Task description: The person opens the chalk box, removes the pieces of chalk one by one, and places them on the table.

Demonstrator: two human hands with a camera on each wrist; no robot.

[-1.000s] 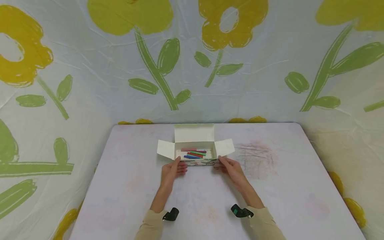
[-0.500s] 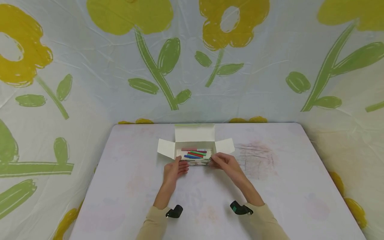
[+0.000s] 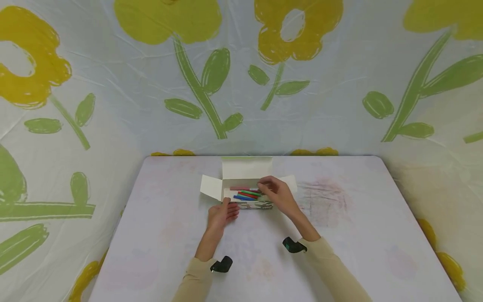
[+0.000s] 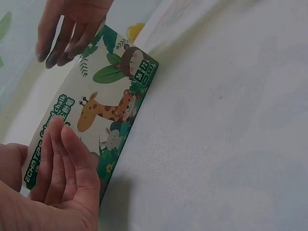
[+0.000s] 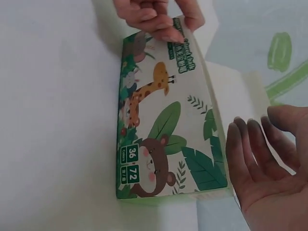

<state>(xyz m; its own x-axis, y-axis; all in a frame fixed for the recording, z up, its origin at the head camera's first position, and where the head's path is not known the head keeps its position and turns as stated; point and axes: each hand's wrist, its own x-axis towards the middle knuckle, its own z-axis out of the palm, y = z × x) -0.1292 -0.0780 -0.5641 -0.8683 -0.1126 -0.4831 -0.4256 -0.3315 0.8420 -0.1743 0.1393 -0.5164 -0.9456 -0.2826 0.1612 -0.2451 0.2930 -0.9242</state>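
A white chalk box (image 3: pixel 253 205) printed with cartoon animals stands near the back middle of the table, its top flaps spread. Several coloured chalk sticks (image 3: pixel 247 196) lie inside: blue, red, green, purple and pinkish. My left hand (image 3: pixel 219 216) holds the box's front wall at its left end, thumb over the upper edge and fingers along the printed front (image 4: pixel 96 110). Above the box's right end is my right hand (image 3: pixel 281 195), fingers loosely bent. Nothing shows between those dirt-darkened fingertips (image 5: pixel 234 134) in the right wrist view. It hides part of the right flap and inside corner.
The box's left flap (image 3: pixel 211 187) and back flap (image 3: pixel 247 168) stick outward. Right of the box, the pale tabletop (image 3: pixel 377 235) carries reddish and dark smudges (image 3: pixel 328 201). A flower-printed cloth (image 3: pixel 320 113) hangs behind the table and at its sides.
My right hand has left the box's front right corner, moving up and inward over the box's right end. The left hand stays at the left front. The box has barely moved.
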